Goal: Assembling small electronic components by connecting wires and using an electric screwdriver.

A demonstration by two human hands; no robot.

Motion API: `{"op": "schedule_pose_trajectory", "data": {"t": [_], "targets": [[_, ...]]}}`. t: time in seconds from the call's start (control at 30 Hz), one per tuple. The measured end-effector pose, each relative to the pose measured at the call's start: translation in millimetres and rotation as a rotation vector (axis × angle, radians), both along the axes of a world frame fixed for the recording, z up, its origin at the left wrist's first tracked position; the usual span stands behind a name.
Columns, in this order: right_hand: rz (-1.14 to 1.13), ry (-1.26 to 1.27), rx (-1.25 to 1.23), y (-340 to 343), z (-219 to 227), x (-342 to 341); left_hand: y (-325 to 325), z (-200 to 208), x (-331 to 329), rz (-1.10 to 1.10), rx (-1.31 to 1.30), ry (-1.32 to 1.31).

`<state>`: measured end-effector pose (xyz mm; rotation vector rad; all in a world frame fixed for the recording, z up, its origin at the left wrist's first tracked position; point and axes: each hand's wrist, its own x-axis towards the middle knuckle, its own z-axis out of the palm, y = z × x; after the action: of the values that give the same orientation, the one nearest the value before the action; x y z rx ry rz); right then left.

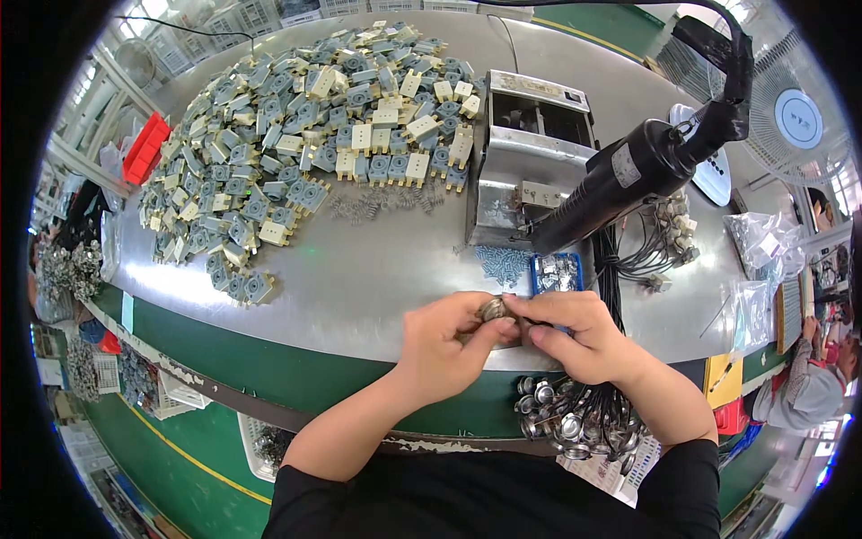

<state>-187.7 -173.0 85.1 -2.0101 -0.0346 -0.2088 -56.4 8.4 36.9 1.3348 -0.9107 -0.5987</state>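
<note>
My left hand (pixel 446 348) pinches a small round metal cap (pixel 493 310) above the front edge of the table. My right hand (pixel 579 334) meets it from the other side, fingers pressed together at the cap's edge; whatever else they grip is hidden. Just beyond the hands lie a heap of small bluish screws (pixel 503 264) and a blue tray (pixel 557 271) of small metal pieces. Similar round metal caps (pixel 567 424) on black cables hang over the table edge below my right hand.
A large pile of grey and cream socket-like blocks (pixel 296 135) covers the back left, with loose springs (pixel 382 202) before it. A metal box fixture (pixel 530 126) and a black cylindrical power screwdriver (pixel 620 180) stand ahead. Black cables (pixel 609 269) run beside my right hand; plastic bags (pixel 759 242) lie right.
</note>
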Motion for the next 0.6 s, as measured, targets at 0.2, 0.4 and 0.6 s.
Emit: {"op": "schedule_pose_trajectory", "data": {"t": [0.2, 0.4, 0.6], "targets": [[0.007, 0.006, 0.01, -0.5, -0.4, -2.1, -2.4, -18.8, 4.9, -0.196, -0.094, 0.752], [-0.039, 0.333, 0.097, -7.4, 22.0, -3.9, 21.1, 22.4, 24.7, -0.106, 0.111, 0.255], [-0.178, 0.23, -0.74, -29.2, 6.7, -16.7, 102.8, 18.6, 97.1, 0.56, 0.73, -0.763]]}}
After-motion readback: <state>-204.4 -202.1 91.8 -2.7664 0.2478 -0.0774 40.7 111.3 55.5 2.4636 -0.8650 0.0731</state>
